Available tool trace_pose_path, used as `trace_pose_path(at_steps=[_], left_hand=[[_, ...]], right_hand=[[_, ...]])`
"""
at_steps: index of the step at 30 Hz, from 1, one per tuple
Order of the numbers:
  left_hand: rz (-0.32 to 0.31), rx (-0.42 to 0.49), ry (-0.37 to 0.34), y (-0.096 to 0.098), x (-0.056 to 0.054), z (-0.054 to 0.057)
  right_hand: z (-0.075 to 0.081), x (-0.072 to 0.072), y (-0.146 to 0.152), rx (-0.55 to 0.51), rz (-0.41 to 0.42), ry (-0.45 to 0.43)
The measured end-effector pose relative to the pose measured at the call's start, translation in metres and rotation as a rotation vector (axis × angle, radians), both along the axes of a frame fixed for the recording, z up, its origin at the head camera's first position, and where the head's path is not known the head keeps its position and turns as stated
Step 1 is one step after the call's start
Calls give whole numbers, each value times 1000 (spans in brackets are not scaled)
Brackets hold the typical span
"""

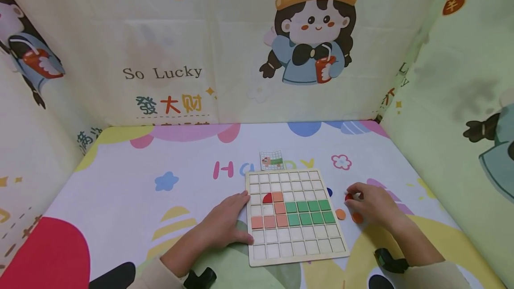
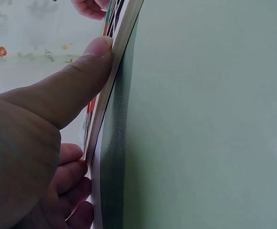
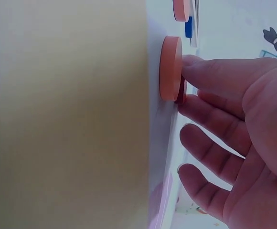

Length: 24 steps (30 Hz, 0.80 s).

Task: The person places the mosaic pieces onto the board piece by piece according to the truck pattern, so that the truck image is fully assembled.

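Observation:
A wooden grid board lies on the table with green squares, salmon squares and one red rounded piece in its cells. My left hand rests against its left edge. In the left wrist view the thumb lies straight on the board's rim. Right of the board, my right hand pinches a red piece between thumb and forefinger at the tabletop. In the right wrist view an orange disc partly hides that red piece.
Two orange discs, one near the board and another by my right wrist, lie on the patterned cloth. A blue piece sits beside the board's right edge. A small picture card lies behind the board. Printed cloth walls surround the table.

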State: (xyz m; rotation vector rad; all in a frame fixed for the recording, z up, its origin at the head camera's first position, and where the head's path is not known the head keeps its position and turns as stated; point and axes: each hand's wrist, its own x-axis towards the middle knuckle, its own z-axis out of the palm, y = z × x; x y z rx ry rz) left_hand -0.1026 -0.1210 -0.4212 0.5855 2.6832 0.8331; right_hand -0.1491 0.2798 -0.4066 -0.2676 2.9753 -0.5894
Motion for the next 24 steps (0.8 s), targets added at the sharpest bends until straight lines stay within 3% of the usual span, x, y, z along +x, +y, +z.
trace_pose_path(at_steps=[24], left_hand=[[-5,9,17,0,0,1]], right_hand=[[4,-1,-3,8,-4,-29]])
